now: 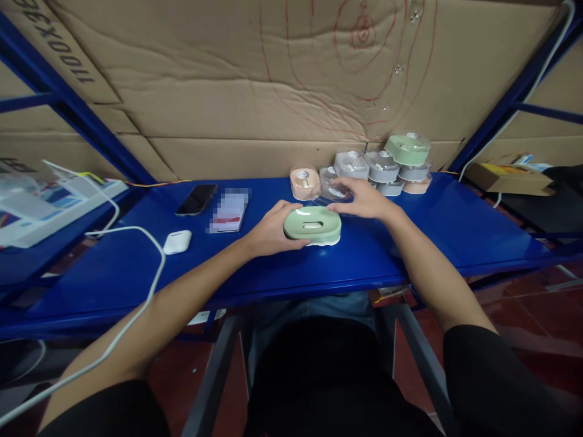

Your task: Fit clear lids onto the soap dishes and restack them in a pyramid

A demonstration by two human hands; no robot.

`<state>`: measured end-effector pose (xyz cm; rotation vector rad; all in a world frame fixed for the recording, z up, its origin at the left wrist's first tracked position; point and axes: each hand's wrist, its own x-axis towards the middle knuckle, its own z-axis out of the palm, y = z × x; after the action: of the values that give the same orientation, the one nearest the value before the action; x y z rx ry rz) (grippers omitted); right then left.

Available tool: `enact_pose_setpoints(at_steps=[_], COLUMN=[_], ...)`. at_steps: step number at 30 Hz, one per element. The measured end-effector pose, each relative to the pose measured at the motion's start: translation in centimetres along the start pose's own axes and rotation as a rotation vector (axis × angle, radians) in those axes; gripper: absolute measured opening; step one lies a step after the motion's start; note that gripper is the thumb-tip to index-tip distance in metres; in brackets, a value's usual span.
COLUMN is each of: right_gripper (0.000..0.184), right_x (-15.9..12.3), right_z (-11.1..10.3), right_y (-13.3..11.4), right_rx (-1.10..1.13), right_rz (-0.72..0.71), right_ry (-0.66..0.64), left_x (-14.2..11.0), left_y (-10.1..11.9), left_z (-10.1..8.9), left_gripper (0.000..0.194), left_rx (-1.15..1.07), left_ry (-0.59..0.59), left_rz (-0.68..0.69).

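Observation:
A light green oval case with a slot in its top sits near the front of the blue table, a white edge showing under it. My left hand is closed around its left end, thumb along the front and fingers behind. Just behind the case, my right hand grips a clear plastic cover with a round sticker on it. The cover is tilted and apart from most of the case; whether its lower edge touches the case I cannot tell.
Packaged cases stand at the back: a peach one, several grey ones stacked, and a green one on top. A dark phone, a lit phone and a white earbud case lie left. A white cable crosses my left arm.

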<state>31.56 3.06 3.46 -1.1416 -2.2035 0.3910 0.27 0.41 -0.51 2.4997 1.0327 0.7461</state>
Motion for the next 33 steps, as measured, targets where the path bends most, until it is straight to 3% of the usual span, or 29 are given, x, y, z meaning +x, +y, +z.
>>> enact_pose_setpoints(at_steps=[4, 15, 19, 23, 26, 33], right_gripper=[0.074, 0.069, 0.059, 0.060, 0.061, 0.064], right_x=[0.0, -0.2, -0.1, 0.2, 0.5, 0.7], right_z=[0.0, 0.0, 0.2, 0.3, 0.2, 0.3], right_y=[0.2, -1.1, -1.3, -1.0, -0.8, -0.4], right_rx=[-0.001, 0.092, 0.312, 0.609, 0.698, 0.653], right_rz=[-0.003, 0.036, 0.173, 0.476, 0.630, 0.607], right_ry=[0.040, -0.040, -0.096, -0.170, -0.218, -0.289], left_x=[0.0, -0.1, -0.1, -0.1, -0.2, -0.3], left_y=[0.0, 0.4, 0.6, 0.5, 0.7, 0.9], left_z=[0.1, 0.0, -0.4, -0.3, -0.2, -0.1], left_gripper=[0.087, 0.084, 0.082, 0.080, 0.081, 0.086], left_rx=[-0.002, 0.016, 0.024, 0.033, 0.041, 0.070], left_ry=[-0.009, -0.019, -0.024, -0.041, -0.044, -0.065], left_rz=[-0.007, 0.011, -0.039, -0.048, -0.033, -0.043])
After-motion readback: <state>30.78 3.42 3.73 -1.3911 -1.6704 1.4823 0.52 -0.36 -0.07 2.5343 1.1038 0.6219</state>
